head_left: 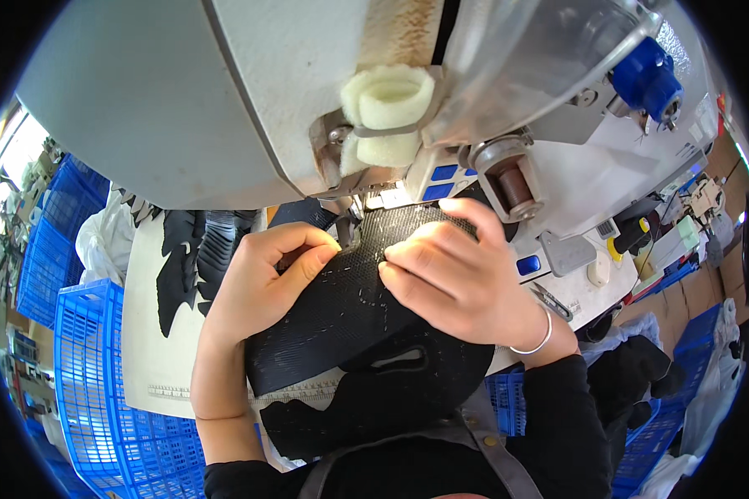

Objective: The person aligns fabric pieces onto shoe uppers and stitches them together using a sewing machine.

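Observation:
A black textured fabric piece (308,345) lies under the needle area of a sewing machine (258,91). Over its left side, my left hand (266,279) pinches thumb and forefinger together beside the presser foot (351,226); what sits between the tips is too small to make out. My right hand (466,279) rests on the right side of the piece, its thumb and forefinger drawn close together and the other fingers bent. Whatever they grip is hidden. Closer to my body, a curved black piece with a slot (374,407) hangs over the table edge.
Several black cut pieces (179,266) lie on the white table (146,341) at left. A printed ruler strip (171,391) runs along the near edge. Blue crates (87,366) stand at left. Thread snips (553,301) and a brown bobbin (512,185) are at right.

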Available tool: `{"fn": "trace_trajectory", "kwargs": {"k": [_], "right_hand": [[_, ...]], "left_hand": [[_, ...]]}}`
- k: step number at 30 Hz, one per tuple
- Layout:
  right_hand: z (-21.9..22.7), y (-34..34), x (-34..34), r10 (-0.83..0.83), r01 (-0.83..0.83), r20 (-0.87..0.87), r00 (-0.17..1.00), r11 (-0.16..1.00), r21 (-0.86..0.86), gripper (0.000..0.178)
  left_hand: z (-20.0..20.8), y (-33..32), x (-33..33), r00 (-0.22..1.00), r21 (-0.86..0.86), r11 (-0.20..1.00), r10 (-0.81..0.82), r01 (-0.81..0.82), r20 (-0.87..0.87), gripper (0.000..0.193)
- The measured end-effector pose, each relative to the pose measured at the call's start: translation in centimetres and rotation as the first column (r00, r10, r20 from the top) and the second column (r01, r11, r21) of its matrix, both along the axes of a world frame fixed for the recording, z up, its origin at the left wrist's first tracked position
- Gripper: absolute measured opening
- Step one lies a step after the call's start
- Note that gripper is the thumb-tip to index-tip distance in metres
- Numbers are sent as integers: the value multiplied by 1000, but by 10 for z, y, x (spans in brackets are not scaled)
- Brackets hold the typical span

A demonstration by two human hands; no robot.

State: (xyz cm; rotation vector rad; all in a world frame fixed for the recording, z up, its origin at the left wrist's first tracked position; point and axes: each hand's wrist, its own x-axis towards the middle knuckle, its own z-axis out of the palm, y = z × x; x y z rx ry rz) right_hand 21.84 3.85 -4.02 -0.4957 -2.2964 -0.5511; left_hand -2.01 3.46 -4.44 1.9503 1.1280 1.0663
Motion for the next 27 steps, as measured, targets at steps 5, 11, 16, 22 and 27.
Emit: {"fn": "trace_trajectory", "kwargs": {"k": [5,11,16,22,27], "right_hand": [[-15,13,-5,-36,41,-92,995,998,53,12],[-15,15,-6,-15,13,-100,995,1000,-26,31],[-10,17,-7,35,-38,-119,992,999,-24,31],[-7,17,-3,21,-22,-77,997,1000,-10,30],[-3,-8,-4,18,-19,-11,1000,999,-42,32]], "left_hand": [[-6,5,1,995,170,981,98,-93,-26,14],[-10,-7,-59,803,319,914,381,-252,-459,50],[-78,-48,-134,226,326,845,447,-424,-865,101],[-138,-40,-160,468,553,803,586,-224,-661,65],[-135,-40,-162,782,269,839,540,-472,-312,24]]}}
